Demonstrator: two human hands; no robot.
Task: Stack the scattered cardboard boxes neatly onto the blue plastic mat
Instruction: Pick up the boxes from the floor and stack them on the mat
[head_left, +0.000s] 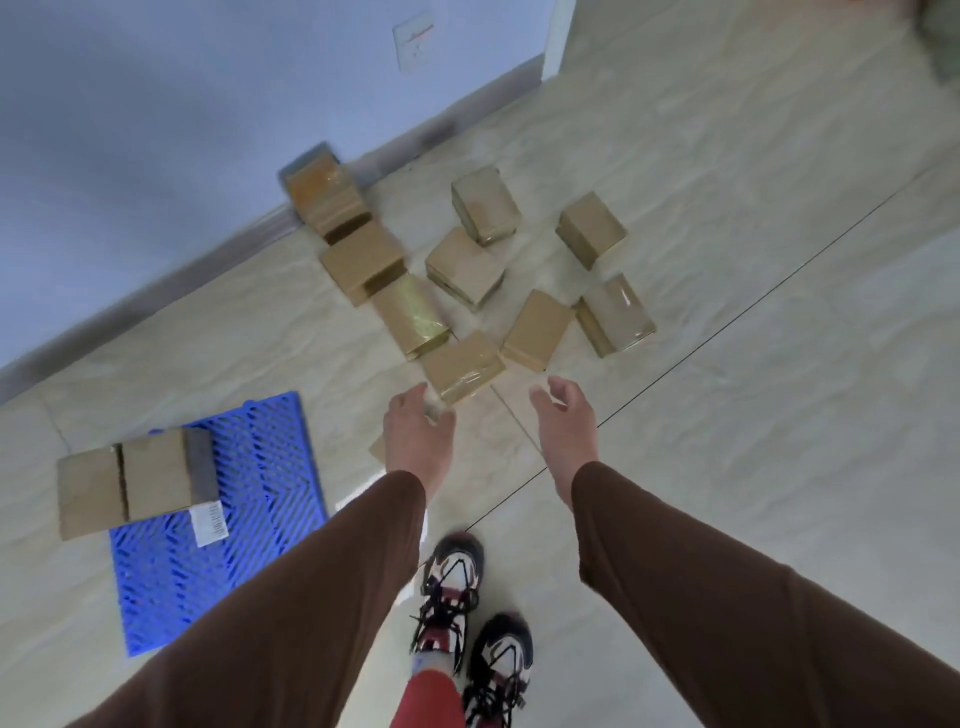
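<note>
I am between boxes, reaching for the next one. Both my arms stretch forward and down in brown sleeves, palms turned toward each other. My left hand (415, 436) and my right hand (566, 426) carry nothing; the fingers (558, 387) are loosely curled and spread, ready to close on the sides of a box.

The nearest box (461, 366), taped and glossy on top, lies on the floor (727, 467) just beyond my fingertips, between the two hands. It looks like the one to take. Behind it the rest of the scattered boxes (465, 267) sit in a loose cluster running back to the wall (156, 130), some touching, some apart.

The blue plastic mat (218, 571) is to my left, near my feet. The stacked boxes (130, 483) on it so far stand side by side at its far corner, overhanging the edge a little, so most of the job remains.

Next I judge I must lean further, clamp the near box from both sides, then swing left to the mat and set it flush against those already there.
</note>
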